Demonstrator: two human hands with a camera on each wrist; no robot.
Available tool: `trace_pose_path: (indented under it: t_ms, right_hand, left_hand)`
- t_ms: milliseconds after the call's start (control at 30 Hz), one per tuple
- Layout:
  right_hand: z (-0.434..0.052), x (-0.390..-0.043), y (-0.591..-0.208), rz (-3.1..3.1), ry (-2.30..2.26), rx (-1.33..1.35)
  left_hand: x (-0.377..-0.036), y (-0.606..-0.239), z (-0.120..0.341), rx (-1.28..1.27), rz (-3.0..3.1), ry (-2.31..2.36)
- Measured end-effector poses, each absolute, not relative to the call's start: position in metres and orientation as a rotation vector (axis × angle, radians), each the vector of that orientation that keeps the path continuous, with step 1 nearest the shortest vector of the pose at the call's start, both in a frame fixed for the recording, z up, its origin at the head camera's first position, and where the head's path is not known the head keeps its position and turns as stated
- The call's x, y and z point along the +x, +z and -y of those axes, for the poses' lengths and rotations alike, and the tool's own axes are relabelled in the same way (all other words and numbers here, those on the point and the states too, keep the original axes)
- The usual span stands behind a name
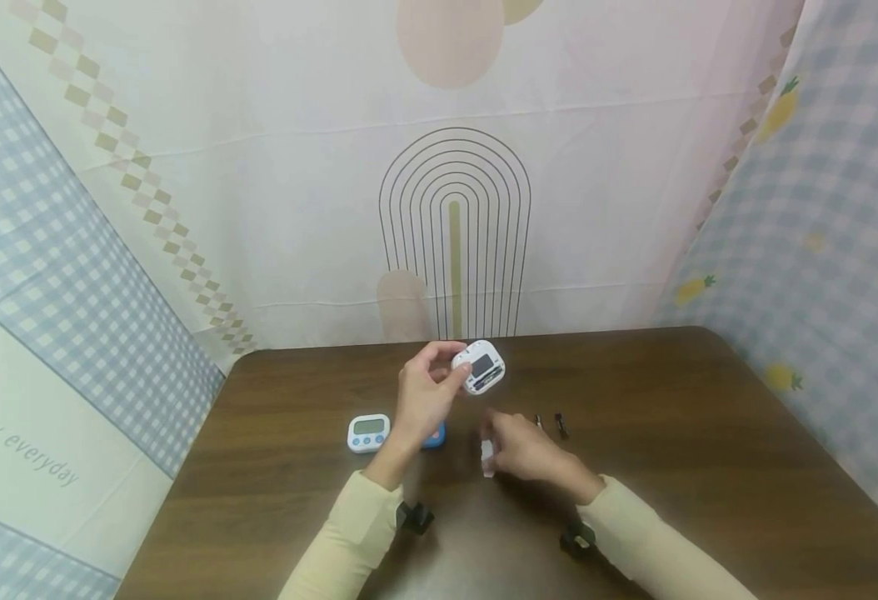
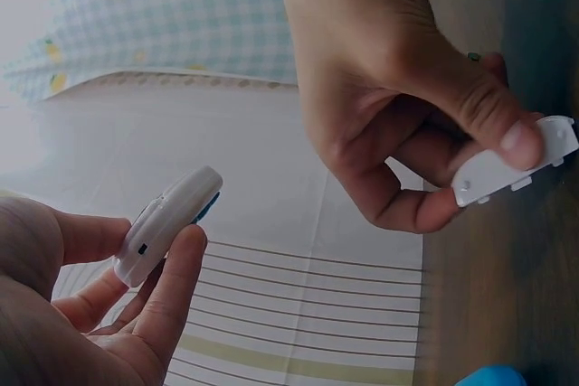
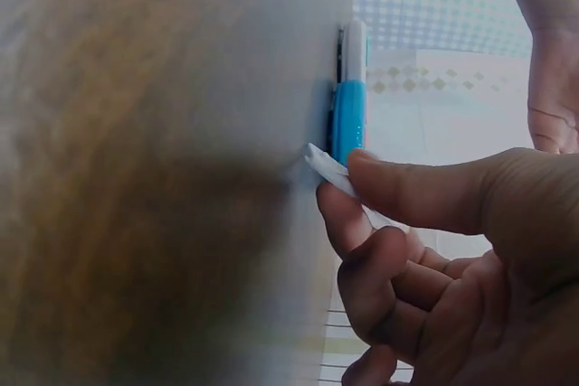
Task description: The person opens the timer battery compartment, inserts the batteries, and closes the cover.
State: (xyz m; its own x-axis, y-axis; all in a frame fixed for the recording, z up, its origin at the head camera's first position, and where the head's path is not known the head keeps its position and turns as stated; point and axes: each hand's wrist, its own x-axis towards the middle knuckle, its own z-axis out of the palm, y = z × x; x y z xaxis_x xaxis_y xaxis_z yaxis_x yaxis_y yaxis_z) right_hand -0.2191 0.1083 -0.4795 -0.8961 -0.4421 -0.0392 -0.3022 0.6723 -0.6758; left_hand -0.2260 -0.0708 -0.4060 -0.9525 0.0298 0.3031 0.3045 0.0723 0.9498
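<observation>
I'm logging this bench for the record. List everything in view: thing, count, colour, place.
timer: 1, white, back facing up with its compartment open, held above the table
cover: 1, white, pinched low over the table
second timer: 1, white and blue, on the table left of the left hand
blue item: 1, mostly hidden behind the left wrist
small dark parts: 2, on the table right of the hands
table: 1, dark brown wood
left hand: grips the timer
right hand: pinches the cover
</observation>
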Motion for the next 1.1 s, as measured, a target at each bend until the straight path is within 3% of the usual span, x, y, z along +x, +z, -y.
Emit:
trace_pose_path:
  t_ms: [533, 1100]
  right_hand:
    - [-0.116, -0.227, -0.47, -2.558, -1.252, -0.668]
    - [-0.124, -0.233, -0.455, -2.413, -1.594, -0.498]
  left_hand:
    - [-0.226, -0.407, 0.071, -0.342, 2.15, -1.974]
    - [-0.226, -0.408, 0.071, -0.328, 2.175, -1.931]
